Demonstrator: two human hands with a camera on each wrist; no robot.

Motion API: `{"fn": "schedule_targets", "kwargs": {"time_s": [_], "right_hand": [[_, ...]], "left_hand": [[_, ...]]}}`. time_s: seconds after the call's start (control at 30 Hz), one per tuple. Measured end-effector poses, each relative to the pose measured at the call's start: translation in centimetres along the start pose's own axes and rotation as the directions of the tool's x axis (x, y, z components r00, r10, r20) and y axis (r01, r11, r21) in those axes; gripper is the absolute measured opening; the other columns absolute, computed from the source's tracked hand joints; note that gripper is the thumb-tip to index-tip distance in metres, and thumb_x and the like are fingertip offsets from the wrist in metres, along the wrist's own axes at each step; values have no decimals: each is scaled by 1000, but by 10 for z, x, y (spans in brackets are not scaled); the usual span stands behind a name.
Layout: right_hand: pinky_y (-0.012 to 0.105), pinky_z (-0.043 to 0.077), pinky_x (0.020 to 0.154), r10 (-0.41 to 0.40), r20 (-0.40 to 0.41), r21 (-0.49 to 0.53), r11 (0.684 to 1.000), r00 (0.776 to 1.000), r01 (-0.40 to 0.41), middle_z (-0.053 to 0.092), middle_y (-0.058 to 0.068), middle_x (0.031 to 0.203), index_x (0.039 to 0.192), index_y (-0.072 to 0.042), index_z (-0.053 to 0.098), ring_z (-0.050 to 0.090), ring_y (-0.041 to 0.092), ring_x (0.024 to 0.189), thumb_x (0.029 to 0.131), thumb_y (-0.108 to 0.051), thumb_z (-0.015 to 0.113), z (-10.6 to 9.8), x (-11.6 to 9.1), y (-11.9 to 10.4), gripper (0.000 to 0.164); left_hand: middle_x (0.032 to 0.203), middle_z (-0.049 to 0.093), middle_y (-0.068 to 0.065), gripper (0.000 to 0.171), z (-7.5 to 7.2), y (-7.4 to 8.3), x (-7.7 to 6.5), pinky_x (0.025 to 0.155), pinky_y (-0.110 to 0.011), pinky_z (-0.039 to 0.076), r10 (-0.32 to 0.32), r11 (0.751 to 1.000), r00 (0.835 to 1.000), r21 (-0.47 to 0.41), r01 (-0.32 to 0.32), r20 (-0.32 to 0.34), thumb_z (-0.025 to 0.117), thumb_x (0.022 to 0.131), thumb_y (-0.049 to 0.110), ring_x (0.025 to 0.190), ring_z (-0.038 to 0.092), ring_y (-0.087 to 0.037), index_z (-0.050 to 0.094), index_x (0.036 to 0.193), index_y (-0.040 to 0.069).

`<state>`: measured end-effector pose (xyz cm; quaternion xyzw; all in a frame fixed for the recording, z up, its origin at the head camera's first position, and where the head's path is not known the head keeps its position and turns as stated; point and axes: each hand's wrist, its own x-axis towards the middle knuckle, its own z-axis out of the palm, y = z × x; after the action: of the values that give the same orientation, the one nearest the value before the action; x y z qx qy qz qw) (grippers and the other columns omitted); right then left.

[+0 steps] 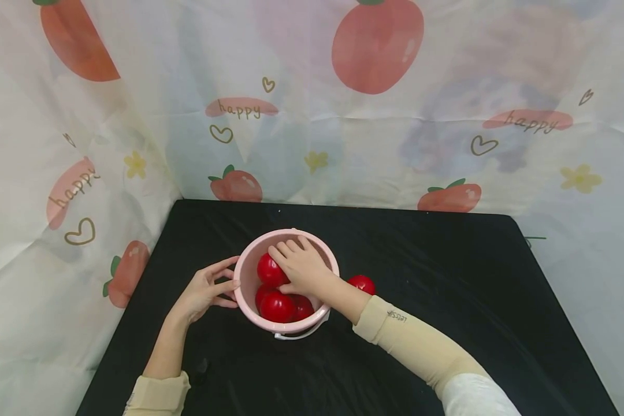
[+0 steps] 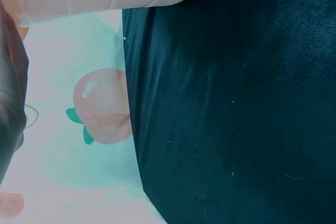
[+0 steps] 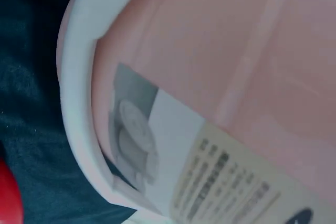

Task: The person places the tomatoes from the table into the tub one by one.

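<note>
A pink bucket (image 1: 245, 276) stands on the black-covered table, several red balls (image 1: 278, 307) piled inside. My left hand (image 1: 201, 293) is at the bucket's left side, its spread fingers touching the outer wall near the rim. Reaching in over the right rim, my right hand (image 1: 303, 268) has its thumb and fingers around one red ball (image 1: 270, 270), which it partly covers. Another red ball (image 1: 361, 283) lies on the table right of the bucket, partly behind my right forearm. In the right wrist view the bucket's wall (image 3: 210, 51) hides the fingers.
A white handle (image 1: 304, 333) hangs at the bucket's near side. The right wrist view shows a printed label (image 3: 226, 177) on the bucket. Behind the black table (image 1: 437, 277) and along its left side hangs a pale cloth (image 1: 312, 144) with fruit prints.
</note>
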<state>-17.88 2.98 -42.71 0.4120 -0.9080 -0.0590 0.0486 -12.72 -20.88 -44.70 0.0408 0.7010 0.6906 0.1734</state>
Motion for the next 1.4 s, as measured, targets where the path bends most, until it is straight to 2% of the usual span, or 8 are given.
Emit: {"fn": "schedule_targets", "kwargs": {"time_s": [0.17,0.4,0.63,0.83,1.23,1.4], "right_hand": [[43,32,103,1,9,-30,1000,1000,-1,49,4,126,134,-14,39,43,20,115,65,-53,73,4,7,-3,86],[41,33,101,16,62,-69,998,998,-11,49,4,125,135,-15,38,43,20,114,68,-55,71,9,12,-4,85],[33,38,89,-3,93,-209,978,996,23,51,2,119,132,-16,41,46,18,107,67,-57,70,16,12,-7,82],[30,39,85,-2,98,-266,964,995,28,51,2,118,132,-17,41,47,17,106,69,-59,68,18,13,-9,80],[30,40,87,-15,68,-245,969,998,32,51,2,119,134,-21,40,46,17,105,69,-59,67,14,10,-8,80],[33,40,91,-42,-2,-147,988,999,41,51,3,118,132,-19,40,47,18,106,67,-53,72,-2,3,-2,80]], "left_hand": [[98,54,-21,61,0,0,0,64,-45,56,4,1000,1000,-4,-4,2,64,84,5,70,66,-22,35,137,-1],[98,53,-21,61,0,0,-1,64,-45,56,6,1000,1000,-5,-6,5,64,84,5,70,66,-22,35,138,-1],[100,53,-23,61,1,0,0,64,-45,56,4,1000,1000,-6,-4,6,64,84,4,70,66,-23,35,138,-1],[99,54,-21,61,0,0,0,64,-45,56,-6,1000,1000,-5,6,4,64,84,5,70,66,-23,35,138,0],[101,52,-25,61,1,0,0,64,-45,56,3,1000,1000,-1,-3,7,63,84,5,70,67,-22,35,138,0],[103,50,-29,60,1,0,-1,64,-44,56,7,1000,1000,-6,-7,10,63,85,4,70,66,-22,34,138,-1]]}}
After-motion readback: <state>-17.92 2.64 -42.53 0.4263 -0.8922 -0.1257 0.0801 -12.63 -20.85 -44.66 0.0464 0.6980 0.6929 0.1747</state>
